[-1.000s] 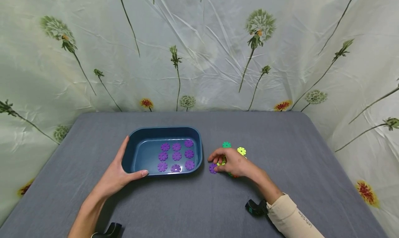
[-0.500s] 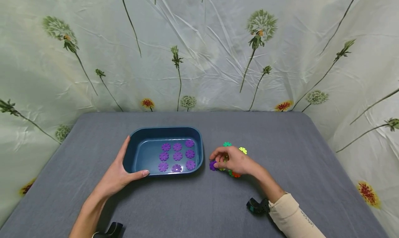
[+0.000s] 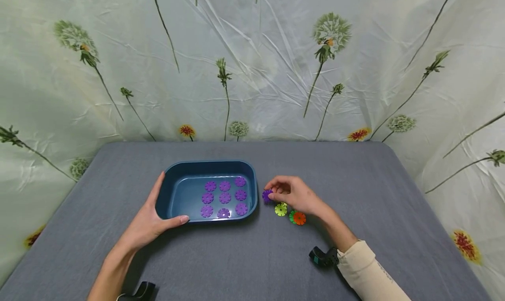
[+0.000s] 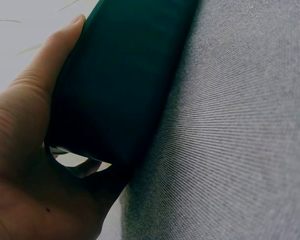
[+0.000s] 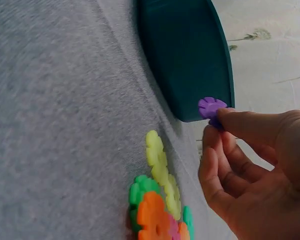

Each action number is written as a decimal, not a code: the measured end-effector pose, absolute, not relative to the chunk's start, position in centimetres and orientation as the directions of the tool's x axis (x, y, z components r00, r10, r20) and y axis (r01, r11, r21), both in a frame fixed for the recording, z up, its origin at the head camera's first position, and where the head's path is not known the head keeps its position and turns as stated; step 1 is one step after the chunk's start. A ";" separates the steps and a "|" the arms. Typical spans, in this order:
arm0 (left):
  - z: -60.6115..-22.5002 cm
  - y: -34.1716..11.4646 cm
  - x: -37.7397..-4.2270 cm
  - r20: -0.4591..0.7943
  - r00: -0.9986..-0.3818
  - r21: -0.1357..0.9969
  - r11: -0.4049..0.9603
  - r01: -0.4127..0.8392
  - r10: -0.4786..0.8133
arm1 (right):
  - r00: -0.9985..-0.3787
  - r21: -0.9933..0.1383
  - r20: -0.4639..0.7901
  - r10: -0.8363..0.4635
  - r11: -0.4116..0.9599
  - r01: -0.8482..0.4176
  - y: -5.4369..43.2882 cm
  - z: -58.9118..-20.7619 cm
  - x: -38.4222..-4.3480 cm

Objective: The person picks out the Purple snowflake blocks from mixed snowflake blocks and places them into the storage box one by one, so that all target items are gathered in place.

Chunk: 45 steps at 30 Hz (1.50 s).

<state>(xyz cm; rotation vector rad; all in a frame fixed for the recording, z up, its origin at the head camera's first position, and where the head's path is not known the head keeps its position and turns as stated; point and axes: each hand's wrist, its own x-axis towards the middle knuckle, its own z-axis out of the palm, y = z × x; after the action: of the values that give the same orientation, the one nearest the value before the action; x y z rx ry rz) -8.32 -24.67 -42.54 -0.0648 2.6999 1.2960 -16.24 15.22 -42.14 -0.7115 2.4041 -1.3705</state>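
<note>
In the head view my left hand (image 3: 147,220) grips the left end of a dark blue tray (image 3: 183,191), its thumb on the front rim. The left wrist view shows the tray wall (image 4: 120,85) close up, with the other fingers mostly hidden. Inside the tray, several purple flower-shaped discs (image 3: 225,198) lie in rows. Just right of the tray, my right hand (image 3: 297,196) pinches another purple flower-shaped disc (image 5: 211,107) between thumb and fingertips, raised off the cloth. Below that hand lie a yellow disc (image 3: 281,209) and an orange disc (image 3: 299,218) overlapping a green disc (image 3: 292,217).
Grey cloth (image 3: 236,261) covers the table. A pink disc (image 5: 174,227) and more coloured discs show in the right wrist view, partly hidden behind the orange one. Behind the table hangs a pale curtain (image 3: 260,73) with a dandelion print.
My right hand has picked the purple disc up from the cloth and moved it slightly away from me, uncovering the yellow and orange discs. The left hand and tray stay put.
</note>
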 end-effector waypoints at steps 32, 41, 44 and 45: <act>-42.6 -24.6 -8.2 -0.142 -0.990 0.766 0.636 -0.095 0.022 | -0.884 -0.941 0.098 -0.458 0.246 -0.232 10.5 -40.4 -17.0; -42.6 -24.6 -8.1 -0.140 -0.990 0.776 0.624 -0.093 0.027 | -0.885 -0.944 0.099 -0.455 0.238 -0.228 9.6 -40.0 -17.1; -42.6 -24.6 -8.1 -0.144 -0.989 0.778 0.620 -0.098 0.024 | -0.885 -0.947 0.102 -0.455 0.227 -0.226 9.2 -39.9 -17.1; -42.6 -24.6 -8.1 -0.145 -0.989 0.779 0.619 -0.099 0.024 | -0.884 -0.949 0.106 -0.455 0.221 -0.227 9.1 -39.9 -17.1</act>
<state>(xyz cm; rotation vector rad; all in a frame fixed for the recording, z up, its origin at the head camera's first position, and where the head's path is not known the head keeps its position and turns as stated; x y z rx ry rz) -8.06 -24.55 -42.55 -0.0626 2.6982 1.3106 -17.14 9.11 -39.88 -0.6512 2.2945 -1.7290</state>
